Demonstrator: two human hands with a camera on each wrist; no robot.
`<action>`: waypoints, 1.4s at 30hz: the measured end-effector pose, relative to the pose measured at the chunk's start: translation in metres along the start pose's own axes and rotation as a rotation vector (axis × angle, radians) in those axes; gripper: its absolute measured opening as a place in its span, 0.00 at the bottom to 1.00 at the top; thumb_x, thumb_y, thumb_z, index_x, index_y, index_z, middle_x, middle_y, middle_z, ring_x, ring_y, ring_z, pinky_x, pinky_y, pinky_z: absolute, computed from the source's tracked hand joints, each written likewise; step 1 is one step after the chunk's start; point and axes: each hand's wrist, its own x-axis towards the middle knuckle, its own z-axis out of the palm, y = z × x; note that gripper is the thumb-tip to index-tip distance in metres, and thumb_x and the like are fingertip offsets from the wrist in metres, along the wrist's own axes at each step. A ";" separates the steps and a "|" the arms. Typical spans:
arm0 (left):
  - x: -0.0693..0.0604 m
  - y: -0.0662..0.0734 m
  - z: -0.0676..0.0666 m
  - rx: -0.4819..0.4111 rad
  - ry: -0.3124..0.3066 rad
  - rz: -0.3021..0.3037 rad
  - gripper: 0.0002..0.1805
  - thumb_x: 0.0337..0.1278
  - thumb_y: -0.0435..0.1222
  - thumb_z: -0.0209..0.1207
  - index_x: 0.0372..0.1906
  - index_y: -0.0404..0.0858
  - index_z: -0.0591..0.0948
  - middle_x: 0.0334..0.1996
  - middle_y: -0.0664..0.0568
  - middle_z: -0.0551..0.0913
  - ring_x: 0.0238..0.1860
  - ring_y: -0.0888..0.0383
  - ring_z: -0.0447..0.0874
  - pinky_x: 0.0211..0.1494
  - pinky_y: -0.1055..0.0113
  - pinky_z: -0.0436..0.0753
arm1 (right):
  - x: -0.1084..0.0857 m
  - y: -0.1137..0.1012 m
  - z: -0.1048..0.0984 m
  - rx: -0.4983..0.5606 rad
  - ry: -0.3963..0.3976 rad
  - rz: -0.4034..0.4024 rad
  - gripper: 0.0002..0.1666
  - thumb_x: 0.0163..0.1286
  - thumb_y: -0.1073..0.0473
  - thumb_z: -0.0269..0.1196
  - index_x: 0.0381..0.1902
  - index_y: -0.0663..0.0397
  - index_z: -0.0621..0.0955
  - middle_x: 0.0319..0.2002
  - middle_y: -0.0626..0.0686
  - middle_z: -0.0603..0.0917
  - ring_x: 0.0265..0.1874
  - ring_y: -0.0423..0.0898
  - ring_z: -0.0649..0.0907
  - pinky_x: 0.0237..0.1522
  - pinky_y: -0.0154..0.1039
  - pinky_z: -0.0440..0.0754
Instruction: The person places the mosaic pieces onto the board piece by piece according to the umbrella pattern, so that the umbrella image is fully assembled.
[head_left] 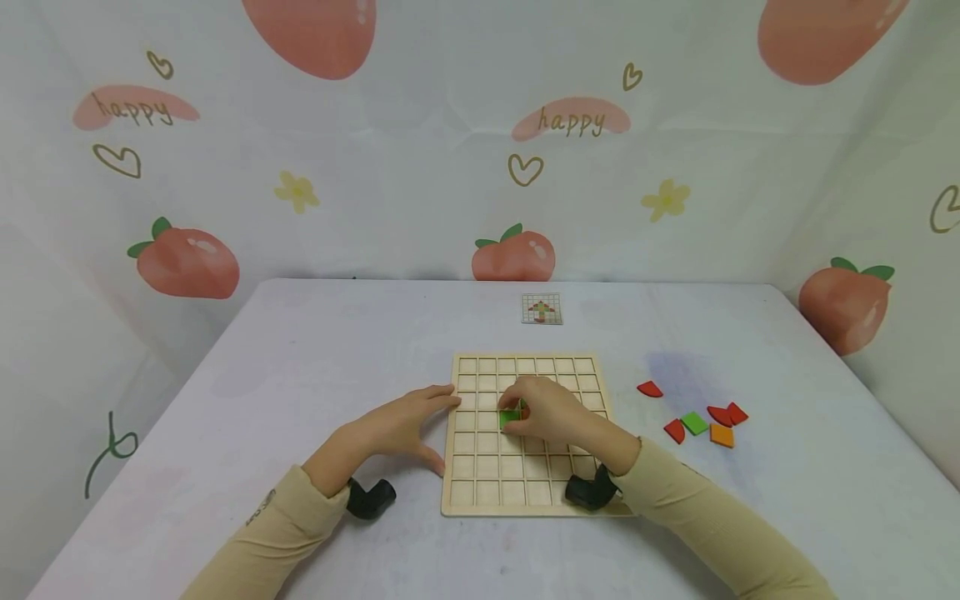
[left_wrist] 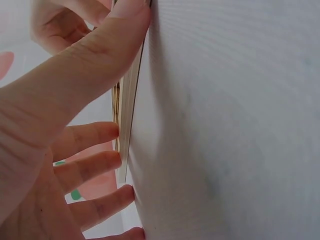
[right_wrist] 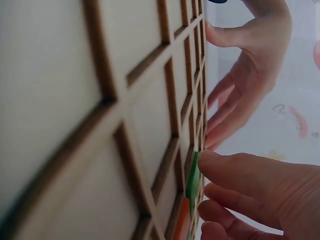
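Observation:
A wooden grid board (head_left: 465, 444) lies on the table with square cells. Over its middle, my right hand (head_left: 551, 411) pinches a green tile (head_left: 509, 418) between thumb and fingers. The right wrist view shows that green tile (right_wrist: 192, 176) tilted at a cell, with an orange-red piece (right_wrist: 183, 220) in the grid close by. My left hand (head_left: 401, 423) is spread along the board's left edge; its thumb (left_wrist: 107, 42) and fingertips touch the side. The right hand hides part of the cells beneath it.
Right of the board lie loose tiles: several red rounded pieces (head_left: 649, 389), a green square (head_left: 694, 423) and an orange square (head_left: 722, 436). A small pattern card (head_left: 542, 308) lies behind the board. A printed curtain (head_left: 420, 167) hangs at the table's back.

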 end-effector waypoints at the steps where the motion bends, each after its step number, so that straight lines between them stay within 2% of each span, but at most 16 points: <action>1: 0.000 0.000 0.000 0.001 0.001 -0.001 0.51 0.33 0.50 0.73 0.66 0.33 0.65 0.70 0.40 0.60 0.71 0.42 0.58 0.70 0.49 0.64 | -0.001 0.001 -0.001 0.009 0.004 0.006 0.14 0.56 0.56 0.69 0.40 0.53 0.84 0.36 0.47 0.84 0.31 0.39 0.76 0.33 0.30 0.74; 8: 0.001 0.002 0.000 0.009 0.004 -0.015 0.52 0.32 0.50 0.74 0.66 0.33 0.65 0.70 0.40 0.60 0.70 0.42 0.59 0.69 0.49 0.66 | -0.014 0.018 -0.014 0.078 0.054 0.055 0.16 0.56 0.56 0.69 0.41 0.56 0.83 0.34 0.49 0.83 0.25 0.39 0.73 0.28 0.29 0.72; 16: 0.001 0.002 0.001 0.015 0.005 -0.019 0.52 0.31 0.49 0.74 0.66 0.33 0.65 0.69 0.39 0.60 0.70 0.42 0.60 0.69 0.50 0.66 | -0.037 0.050 -0.033 0.119 0.131 0.096 0.15 0.58 0.59 0.67 0.42 0.60 0.82 0.35 0.54 0.83 0.25 0.41 0.74 0.24 0.30 0.72; 24: 0.002 0.005 0.000 0.021 0.002 -0.013 0.51 0.31 0.49 0.74 0.65 0.33 0.66 0.69 0.40 0.61 0.69 0.43 0.61 0.69 0.50 0.66 | -0.060 0.083 -0.056 0.065 0.237 0.223 0.17 0.57 0.60 0.67 0.42 0.65 0.82 0.35 0.60 0.83 0.26 0.43 0.75 0.25 0.32 0.73; 28: 0.002 0.006 -0.001 0.027 0.003 -0.011 0.51 0.31 0.49 0.74 0.65 0.32 0.66 0.69 0.39 0.61 0.69 0.43 0.61 0.69 0.51 0.67 | -0.072 0.098 -0.065 0.042 0.242 0.273 0.18 0.57 0.59 0.67 0.43 0.65 0.81 0.36 0.61 0.83 0.29 0.46 0.77 0.29 0.34 0.74; 34: 0.002 0.005 0.000 0.040 0.006 -0.006 0.51 0.31 0.49 0.74 0.65 0.32 0.66 0.69 0.39 0.61 0.69 0.43 0.62 0.69 0.51 0.67 | -0.085 0.120 -0.069 0.059 0.202 0.354 0.20 0.57 0.57 0.67 0.43 0.65 0.81 0.38 0.62 0.82 0.32 0.48 0.78 0.31 0.34 0.75; 42: 0.003 0.004 0.000 0.044 0.006 -0.005 0.51 0.31 0.50 0.74 0.65 0.33 0.66 0.69 0.39 0.61 0.69 0.43 0.62 0.69 0.51 0.67 | -0.091 0.131 -0.067 0.080 0.136 0.446 0.23 0.55 0.54 0.69 0.44 0.65 0.80 0.38 0.62 0.81 0.34 0.51 0.77 0.31 0.33 0.75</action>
